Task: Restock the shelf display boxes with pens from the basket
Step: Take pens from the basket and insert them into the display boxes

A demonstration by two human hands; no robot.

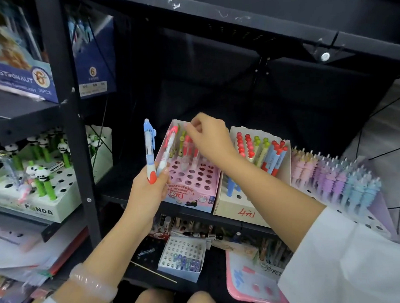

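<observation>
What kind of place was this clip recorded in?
Most likely a stationery shop. Black metal shelves carry display boxes of pens: a pink box with rows of holes, and a panda pen box. The left hand holds two pens.

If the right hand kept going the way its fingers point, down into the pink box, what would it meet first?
Most likely the pens standing at the back of the pink box; the right hand has its fingertips right at their tops, though depth is hard to judge.
</observation>
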